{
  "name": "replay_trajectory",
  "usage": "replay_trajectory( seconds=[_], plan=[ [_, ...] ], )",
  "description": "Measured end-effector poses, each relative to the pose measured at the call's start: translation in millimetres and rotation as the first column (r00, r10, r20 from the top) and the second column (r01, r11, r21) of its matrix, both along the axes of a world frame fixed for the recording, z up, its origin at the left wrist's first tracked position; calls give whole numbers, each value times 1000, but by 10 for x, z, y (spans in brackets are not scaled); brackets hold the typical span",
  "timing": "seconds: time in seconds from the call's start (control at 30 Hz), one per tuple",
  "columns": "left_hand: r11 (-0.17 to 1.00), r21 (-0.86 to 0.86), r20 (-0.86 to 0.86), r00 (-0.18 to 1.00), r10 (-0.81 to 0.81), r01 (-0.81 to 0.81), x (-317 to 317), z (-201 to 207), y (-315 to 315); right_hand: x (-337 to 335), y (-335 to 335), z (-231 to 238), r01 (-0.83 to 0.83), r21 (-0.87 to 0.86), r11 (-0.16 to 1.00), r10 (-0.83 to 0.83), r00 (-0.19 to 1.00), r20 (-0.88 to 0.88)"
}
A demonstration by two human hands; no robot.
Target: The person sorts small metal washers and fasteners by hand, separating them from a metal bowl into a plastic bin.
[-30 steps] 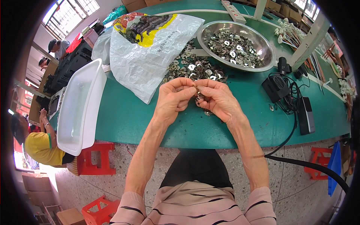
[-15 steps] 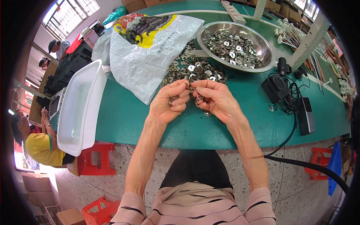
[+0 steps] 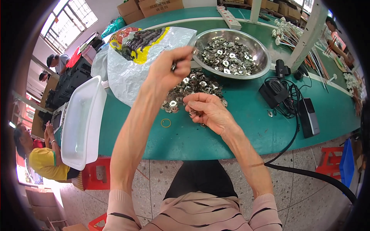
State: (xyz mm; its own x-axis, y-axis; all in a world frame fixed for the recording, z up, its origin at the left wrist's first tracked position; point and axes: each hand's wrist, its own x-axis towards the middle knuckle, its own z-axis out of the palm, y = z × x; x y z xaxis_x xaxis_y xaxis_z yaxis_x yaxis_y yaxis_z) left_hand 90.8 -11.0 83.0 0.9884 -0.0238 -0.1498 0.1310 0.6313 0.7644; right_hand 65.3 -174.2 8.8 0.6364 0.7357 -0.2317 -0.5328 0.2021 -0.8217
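My left hand (image 3: 169, 69) is raised by the left rim of a steel bowl (image 3: 263, 50), fingers closed and a little blurred. Small metal pieces (image 3: 174, 67) show in its curled fingers; what the fingertips pinch is unclear. Lower down, my right hand (image 3: 212, 111) is closed around several small ring-like metal pieces (image 3: 195, 112), thumb and forefinger pinched, at the near edge of a loose pile of such pieces (image 3: 198, 82) on the green table (image 3: 185, 142). Many similar shiny pieces (image 3: 227, 56) fill the bowl.
A white plastic bag (image 3: 123, 82) lies left of the pile, beside a white tub (image 3: 83, 123). A yellow rubber band (image 3: 161, 123) lies near the pile. At right are a black charger (image 3: 273, 92), cables and a post (image 3: 308, 36). A person in yellow (image 3: 42, 161) sits at left.
My left hand has moved up and away from my right toward the bowl's rim. My right hand is slightly lower. The rubber band has come into sight, and the view has shifted.
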Motion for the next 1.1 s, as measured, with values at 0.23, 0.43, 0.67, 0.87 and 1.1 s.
replay_trajectory(
  seconds=[0.23,0.43,0.67,0.87,1.1],
  plan=[
    [902,430,73,997,21,-51,958,0,-421,8,32,-47,-23,29,999,24,1000,-20],
    [809,540,240,964,117,-232,643,115,-703,-14,31,-3,-38,64,997,40,998,-38],
    [733,535,454,875,169,-420,-17,127,-514,48,-15,-26,141,140,980,-130,988,-87],
    [518,718,554,832,-21,-465,-583,-382,-353,57,-2,-30,247,181,952,-235,968,-89],
    [356,752,614,786,-73,-554,-738,-664,-302,61,-9,-69,228,194,954,-222,974,-53]
  ],
)
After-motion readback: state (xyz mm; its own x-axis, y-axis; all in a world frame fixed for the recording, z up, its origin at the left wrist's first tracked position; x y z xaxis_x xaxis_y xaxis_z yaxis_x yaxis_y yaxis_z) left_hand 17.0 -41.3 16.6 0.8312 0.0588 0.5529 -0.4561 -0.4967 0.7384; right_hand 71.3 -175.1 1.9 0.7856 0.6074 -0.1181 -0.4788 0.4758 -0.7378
